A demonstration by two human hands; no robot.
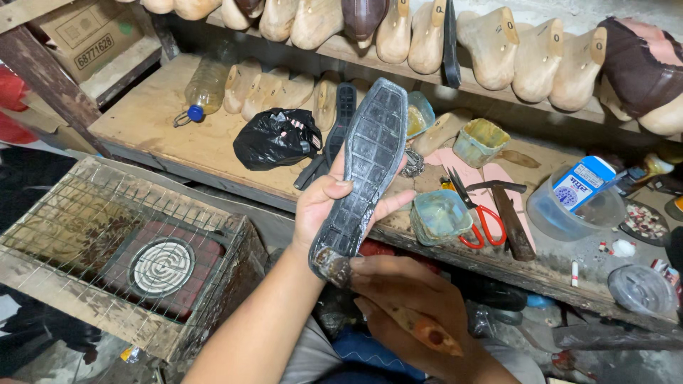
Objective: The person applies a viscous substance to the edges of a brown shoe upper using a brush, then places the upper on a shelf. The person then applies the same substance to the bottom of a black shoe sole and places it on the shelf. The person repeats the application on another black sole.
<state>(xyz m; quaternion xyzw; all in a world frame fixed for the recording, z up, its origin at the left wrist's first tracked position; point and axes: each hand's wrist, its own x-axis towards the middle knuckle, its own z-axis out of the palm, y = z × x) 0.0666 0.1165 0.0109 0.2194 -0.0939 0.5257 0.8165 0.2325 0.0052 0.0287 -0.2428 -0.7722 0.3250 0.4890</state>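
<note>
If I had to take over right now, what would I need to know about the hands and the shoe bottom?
Left hand: holds the dark shoe sole upright, tread side facing you, over the bench edge.
Right hand: grips a glue-crusted brush, its tip touching the sole's lower end.
Nearby on the wooden bench: two glue tubs, red-handled scissors, a hammer.
Done: the sole looks shiny and wet.
Left: how much is still uncoated, I cannot tell.

Shoe sole (371, 160): dark rubber, grid-textured, dull sheen. Brush (398, 306): worn wooden handle, glue-crusted tip. Bench (163, 124): raw plywood, rough, stained front edge. Shoe lasts (491, 46): pale smooth wood. Bag (276, 137): glossy black plastic. Scissors (475, 213): metal blades, red plastic handles. Heater cage (107, 213): thin rusty wire mesh.
</note>
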